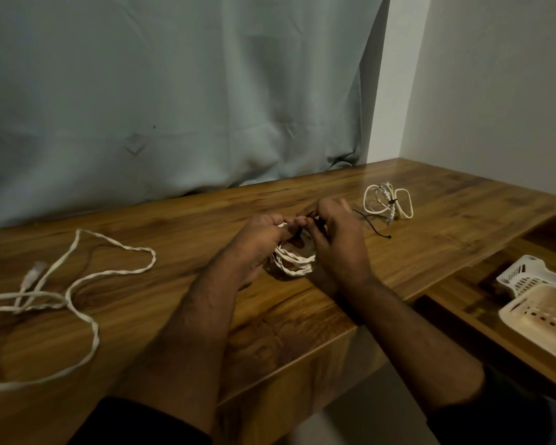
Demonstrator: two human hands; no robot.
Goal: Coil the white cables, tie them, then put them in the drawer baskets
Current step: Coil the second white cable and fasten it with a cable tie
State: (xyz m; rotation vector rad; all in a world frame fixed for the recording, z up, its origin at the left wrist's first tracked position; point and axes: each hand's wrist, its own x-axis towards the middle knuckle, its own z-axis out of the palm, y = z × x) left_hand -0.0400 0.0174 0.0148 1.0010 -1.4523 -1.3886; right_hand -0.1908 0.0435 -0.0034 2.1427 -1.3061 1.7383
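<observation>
Between the left hand [260, 242] and the right hand [337, 242], a coiled white cable [294, 260] is gripped above the wooden table [180, 316], both hands' fingers pinching a black tie [312, 220] at its top. Beyond the right hand lies a tied coil [388, 202]. Left of the left hand sprawls a loose white cable [74, 284]. Right of the right hand, lower, sit the drawer baskets [536, 303].

Glossy wood-grain table [302, 194], matt creased cloth curtain [174, 91], perforated plastic baskets [540, 303], braided-looking white cables [87, 277]
</observation>
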